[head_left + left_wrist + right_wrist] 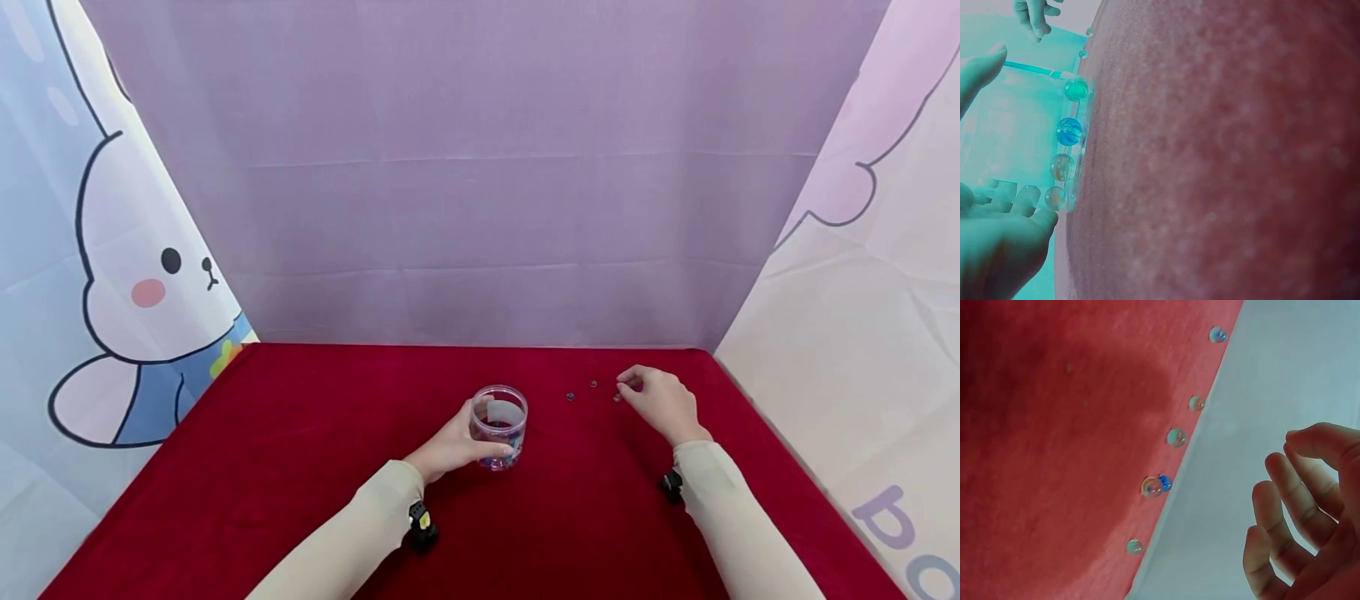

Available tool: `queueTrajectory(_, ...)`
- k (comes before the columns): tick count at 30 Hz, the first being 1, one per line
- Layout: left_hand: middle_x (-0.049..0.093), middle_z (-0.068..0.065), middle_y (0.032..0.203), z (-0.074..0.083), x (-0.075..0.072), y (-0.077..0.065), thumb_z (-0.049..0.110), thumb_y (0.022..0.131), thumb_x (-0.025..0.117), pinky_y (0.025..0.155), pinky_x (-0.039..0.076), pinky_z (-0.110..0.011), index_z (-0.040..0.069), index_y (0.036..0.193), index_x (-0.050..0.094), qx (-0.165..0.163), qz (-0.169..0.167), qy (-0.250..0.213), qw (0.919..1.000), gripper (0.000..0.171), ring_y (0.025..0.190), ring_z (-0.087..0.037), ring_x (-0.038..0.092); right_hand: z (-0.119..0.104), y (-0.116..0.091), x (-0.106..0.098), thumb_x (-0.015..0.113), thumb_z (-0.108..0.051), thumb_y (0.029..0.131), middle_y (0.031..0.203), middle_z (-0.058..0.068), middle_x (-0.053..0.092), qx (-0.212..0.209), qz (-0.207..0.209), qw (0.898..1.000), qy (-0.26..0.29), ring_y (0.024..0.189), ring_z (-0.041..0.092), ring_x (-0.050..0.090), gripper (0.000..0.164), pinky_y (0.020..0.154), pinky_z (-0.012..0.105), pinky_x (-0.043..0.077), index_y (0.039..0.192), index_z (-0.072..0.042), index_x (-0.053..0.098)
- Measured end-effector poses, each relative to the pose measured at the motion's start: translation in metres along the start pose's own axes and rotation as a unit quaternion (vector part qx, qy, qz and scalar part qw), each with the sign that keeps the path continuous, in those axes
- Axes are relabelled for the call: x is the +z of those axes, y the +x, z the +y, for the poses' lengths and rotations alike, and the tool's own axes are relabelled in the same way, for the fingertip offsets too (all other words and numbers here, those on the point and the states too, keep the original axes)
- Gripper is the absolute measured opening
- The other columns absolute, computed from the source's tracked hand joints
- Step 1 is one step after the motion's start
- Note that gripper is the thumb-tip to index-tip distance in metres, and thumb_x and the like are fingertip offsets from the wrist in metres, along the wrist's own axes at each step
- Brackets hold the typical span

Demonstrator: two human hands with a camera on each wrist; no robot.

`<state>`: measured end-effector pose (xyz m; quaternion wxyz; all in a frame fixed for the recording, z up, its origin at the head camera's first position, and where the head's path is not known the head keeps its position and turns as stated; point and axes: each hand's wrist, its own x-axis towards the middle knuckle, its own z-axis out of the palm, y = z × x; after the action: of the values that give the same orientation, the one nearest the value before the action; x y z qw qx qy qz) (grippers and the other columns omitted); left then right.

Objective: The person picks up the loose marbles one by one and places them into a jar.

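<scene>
A clear plastic jar point(498, 425) stands on the red cloth, held by my left hand point(457, 442) with the thumb on its near side and fingers round the far side. Several glass marbles point(1070, 131) lie along the jar's bottom in the left wrist view, some green, blue and orange-swirled. My right hand point(662, 404) hovers over the cloth at the right, fingers loosely bent, close above a loose marble point(617, 397). In the right wrist view its fingertips point(1266, 490) hold nothing that I can see. More loose marbles point(1176, 437) lie on the cloth beyond them.
The red cloth point(300, 433) covers the table up to a lilac backdrop point(480, 208). Printed curtains point(847, 350) flank both sides. Two more marbles point(570, 397) lie between the jar and the right hand.
</scene>
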<state>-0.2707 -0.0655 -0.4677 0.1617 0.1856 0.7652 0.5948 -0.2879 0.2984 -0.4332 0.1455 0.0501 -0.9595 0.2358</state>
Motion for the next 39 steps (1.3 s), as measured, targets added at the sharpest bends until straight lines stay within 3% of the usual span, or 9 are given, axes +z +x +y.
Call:
queueTrajectory(12, 0.038, -0.006, 0.15, -0.001, -0.002, 0.0, 0.034, 0.083, 0.084, 0.107, 0.04, -0.053, 0.017, 0.155, 0.024, -0.001, -0.002, 0.002, 1.0, 0.095, 0.131, -0.027, 0.043, 0.02, 0.003, 0.001, 0.064, -0.026, 0.096, 0.106, 0.009, 0.072, 0.048, -0.028, 0.998, -0.003, 0.093, 0.03, 0.065, 0.026, 0.07, 0.049, 0.049, 0.116, -0.012, 0.071)
queueTrajectory(17, 0.038, -0.007, 0.15, -0.001, -0.002, 0.0, 0.033, 0.083, 0.084, 0.107, 0.039, -0.053, 0.017, 0.155, 0.024, -0.001, -0.004, 0.0, 1.0, 0.094, 0.131, -0.027, 0.043, 0.026, 0.003, 0.002, 0.066, -0.027, 0.095, 0.106, 0.01, 0.072, 0.075, -0.045, 0.996, -0.011, 0.094, 0.031, 0.065, 0.026, 0.072, 0.053, 0.048, 0.114, -0.011, 0.072)
queueTrajectory(25, 0.037, -0.006, 0.151, 0.0, -0.003, 0.001, 0.035, 0.083, 0.084, 0.107, 0.04, -0.053, 0.017, 0.156, 0.023, 0.0, -0.003, -0.002, 1.0, 0.097, 0.132, -0.027, 0.043, 0.031, 0.007, 0.003, 0.069, -0.023, 0.094, 0.104, 0.015, 0.072, 0.085, -0.06, 0.995, 0.005, 0.09, 0.032, 0.065, 0.027, 0.071, 0.05, 0.052, 0.113, -0.004, 0.071)
queueTrajectory(39, 0.037, -0.006, 0.151, -0.001, -0.003, 0.0, 0.032, 0.084, 0.083, 0.106, 0.041, -0.053, 0.016, 0.155, 0.024, 0.006, -0.003, -0.007, 0.9999, 0.094, 0.131, -0.027, 0.043, 0.037, 0.009, 0.011, 0.071, -0.023, 0.092, 0.105, 0.018, 0.07, 0.126, -0.082, 0.989, 0.012, 0.091, 0.035, 0.062, 0.028, 0.077, 0.053, 0.052, 0.109, 0.0, 0.073)
